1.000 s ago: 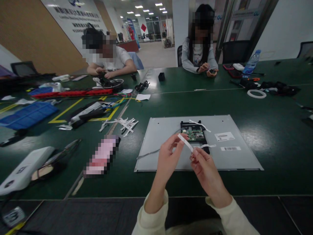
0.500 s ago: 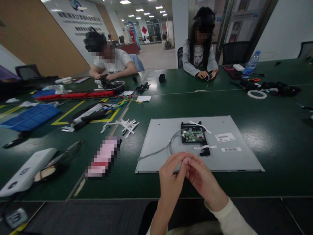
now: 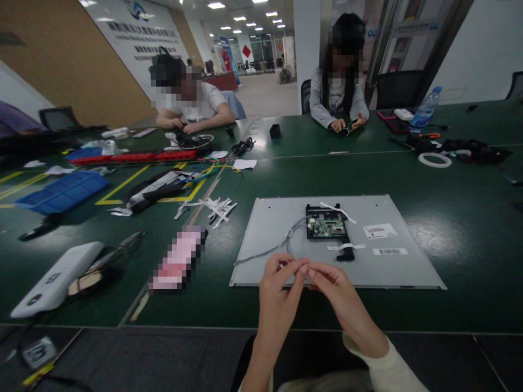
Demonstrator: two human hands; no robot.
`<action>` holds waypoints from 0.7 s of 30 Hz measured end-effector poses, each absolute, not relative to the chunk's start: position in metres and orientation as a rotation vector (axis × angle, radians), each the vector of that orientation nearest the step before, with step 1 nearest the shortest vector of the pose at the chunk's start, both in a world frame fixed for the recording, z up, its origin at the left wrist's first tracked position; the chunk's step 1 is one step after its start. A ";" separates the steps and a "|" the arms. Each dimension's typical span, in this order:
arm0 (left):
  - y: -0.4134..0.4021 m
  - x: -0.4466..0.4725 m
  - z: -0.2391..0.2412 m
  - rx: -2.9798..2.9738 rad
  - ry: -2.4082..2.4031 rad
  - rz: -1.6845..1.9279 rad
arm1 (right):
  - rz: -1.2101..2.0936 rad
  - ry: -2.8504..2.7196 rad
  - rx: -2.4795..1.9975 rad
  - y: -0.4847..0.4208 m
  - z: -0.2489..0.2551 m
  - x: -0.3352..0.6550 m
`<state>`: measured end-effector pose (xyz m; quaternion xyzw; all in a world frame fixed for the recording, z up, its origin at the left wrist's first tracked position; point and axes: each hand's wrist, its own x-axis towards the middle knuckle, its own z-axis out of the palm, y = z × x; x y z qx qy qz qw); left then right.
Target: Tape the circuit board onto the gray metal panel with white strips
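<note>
My left hand (image 3: 278, 291) and my right hand (image 3: 337, 288) meet fingertip to fingertip just in front of a grey metal panel (image 3: 286, 261) lying flat on the green table. Both hands are pinched together; what they hold is too small to make out. On the panel sit a green circuit board (image 3: 326, 224) in a black frame, a grey cable (image 3: 269, 249) running to the left, white tape strips (image 3: 346, 246) and two white labels (image 3: 379, 231).
Left of the panel lie loose white tape strips (image 3: 212, 208), a pink blurred object (image 3: 177, 260) and a white device (image 3: 57, 279). Two other people sit at the far side. A tape roll (image 3: 435, 159), a water bottle (image 3: 425, 109) and black gear lie at the right.
A second ago both hands held a white strip stretched over the panel. They have drawn back toward me and closed together; the strip no longer shows.
</note>
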<state>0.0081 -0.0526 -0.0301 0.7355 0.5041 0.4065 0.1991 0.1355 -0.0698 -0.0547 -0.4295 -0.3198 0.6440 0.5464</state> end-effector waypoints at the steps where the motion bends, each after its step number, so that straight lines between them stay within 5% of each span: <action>1: -0.051 0.006 -0.030 2.074 1.404 1.131 | 1.533 -0.776 -1.010 -0.070 -0.054 0.135; 9: -0.004 -0.041 -0.001 2.309 1.707 1.149 | 1.517 -0.989 -1.002 -0.074 -0.048 0.145; 21: 0.161 -0.158 -0.013 2.265 2.422 0.573 | 1.465 -1.168 -1.281 -0.104 -0.057 0.214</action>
